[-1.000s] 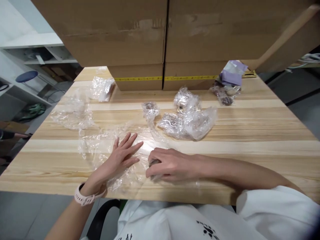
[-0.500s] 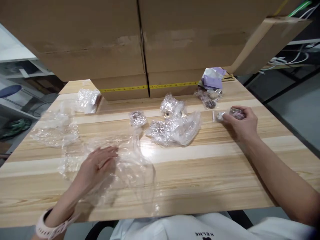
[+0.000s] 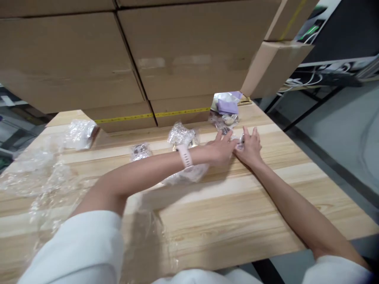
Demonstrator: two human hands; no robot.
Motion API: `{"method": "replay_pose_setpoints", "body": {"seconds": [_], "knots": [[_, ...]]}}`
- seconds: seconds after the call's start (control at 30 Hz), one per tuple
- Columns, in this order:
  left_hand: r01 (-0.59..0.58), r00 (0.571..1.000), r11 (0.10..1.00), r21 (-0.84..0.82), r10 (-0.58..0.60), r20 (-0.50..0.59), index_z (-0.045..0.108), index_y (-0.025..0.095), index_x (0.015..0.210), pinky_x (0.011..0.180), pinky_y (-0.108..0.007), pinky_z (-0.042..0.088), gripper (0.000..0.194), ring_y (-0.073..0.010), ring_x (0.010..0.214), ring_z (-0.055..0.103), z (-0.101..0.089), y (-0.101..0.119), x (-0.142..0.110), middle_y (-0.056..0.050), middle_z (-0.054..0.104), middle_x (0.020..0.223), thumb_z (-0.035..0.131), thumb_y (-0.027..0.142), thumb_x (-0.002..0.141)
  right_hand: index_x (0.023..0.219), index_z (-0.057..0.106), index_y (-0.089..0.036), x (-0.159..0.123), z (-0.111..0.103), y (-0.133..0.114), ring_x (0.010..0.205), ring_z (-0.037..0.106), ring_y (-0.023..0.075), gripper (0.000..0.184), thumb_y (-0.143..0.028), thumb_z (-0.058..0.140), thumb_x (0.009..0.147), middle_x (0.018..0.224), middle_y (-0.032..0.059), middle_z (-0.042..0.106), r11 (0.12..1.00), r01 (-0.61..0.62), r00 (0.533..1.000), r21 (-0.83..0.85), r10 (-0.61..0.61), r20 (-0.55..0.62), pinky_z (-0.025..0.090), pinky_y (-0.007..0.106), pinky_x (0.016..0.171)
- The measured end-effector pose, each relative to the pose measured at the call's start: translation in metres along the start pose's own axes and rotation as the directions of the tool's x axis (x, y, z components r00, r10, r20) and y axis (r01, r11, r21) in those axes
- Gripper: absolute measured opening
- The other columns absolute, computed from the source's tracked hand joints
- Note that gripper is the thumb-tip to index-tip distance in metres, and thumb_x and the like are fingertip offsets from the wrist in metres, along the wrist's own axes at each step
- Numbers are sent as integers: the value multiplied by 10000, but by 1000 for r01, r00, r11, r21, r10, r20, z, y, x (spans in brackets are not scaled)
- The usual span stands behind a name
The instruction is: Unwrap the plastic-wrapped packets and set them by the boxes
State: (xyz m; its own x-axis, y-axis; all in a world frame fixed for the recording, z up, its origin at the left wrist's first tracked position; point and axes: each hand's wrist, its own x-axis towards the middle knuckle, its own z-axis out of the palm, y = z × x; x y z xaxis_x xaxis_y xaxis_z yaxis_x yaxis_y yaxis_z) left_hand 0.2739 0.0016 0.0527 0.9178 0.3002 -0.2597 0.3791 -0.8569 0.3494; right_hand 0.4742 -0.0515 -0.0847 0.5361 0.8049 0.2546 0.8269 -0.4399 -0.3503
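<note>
My right hand (image 3: 251,149) rests on the table at the right, curved round a small packet in clear plastic (image 3: 241,142) that shows between thumb and fingers. Its contents are mostly hidden. My left hand (image 3: 220,150) reaches across from the left, fingers apart and pointing at the right hand, close to that packet. Just beyond the fingers lies a pile of wrapped pieces (image 3: 220,122) with purple packets (image 3: 227,107) on top. Under my left forearm sits crumpled clear plastic wrap (image 3: 189,173), partly covered by the arm.
Large cardboard boxes (image 3: 192,59) stand along the table's back edge. A wrapped piece (image 3: 140,151) lies left of the middle, a plastic-wrapped bundle (image 3: 79,134) at the far left. Loose clear film (image 3: 53,189) spreads over the left side of the wooden table (image 3: 231,228).
My left hand has left the clear film and crossed to the right, beside my right hand. The right hand has moved nearer the pile with the packet. The view has shifted right.
</note>
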Motion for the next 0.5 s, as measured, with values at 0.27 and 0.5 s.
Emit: {"method": "replay_pose_setpoints", "body": {"seconds": [0.27,0.5], "knots": [[272,962,962,5,-271,-42,312,73,1596,1221,-706,143,811,-498,1567,152,-5,-23,119,-296,154,1698,631,173,856,1634,247,-207,69,18,-10,1523,234,467,832,-557,476,915,1682,259,183,991,-119,993,65,120,-20,318,703,1116],[290,954,955,-64,-293,-64,56,121,1672,1185,-707,275,982,-495,1582,-74,0,-57,113,-205,-122,1735,620,243,877,1635,221,-217,131,40,-22,1550,191,462,868,-623,487,916,1709,261,96,989,-142,989,31,141,40,255,642,1171]]}}
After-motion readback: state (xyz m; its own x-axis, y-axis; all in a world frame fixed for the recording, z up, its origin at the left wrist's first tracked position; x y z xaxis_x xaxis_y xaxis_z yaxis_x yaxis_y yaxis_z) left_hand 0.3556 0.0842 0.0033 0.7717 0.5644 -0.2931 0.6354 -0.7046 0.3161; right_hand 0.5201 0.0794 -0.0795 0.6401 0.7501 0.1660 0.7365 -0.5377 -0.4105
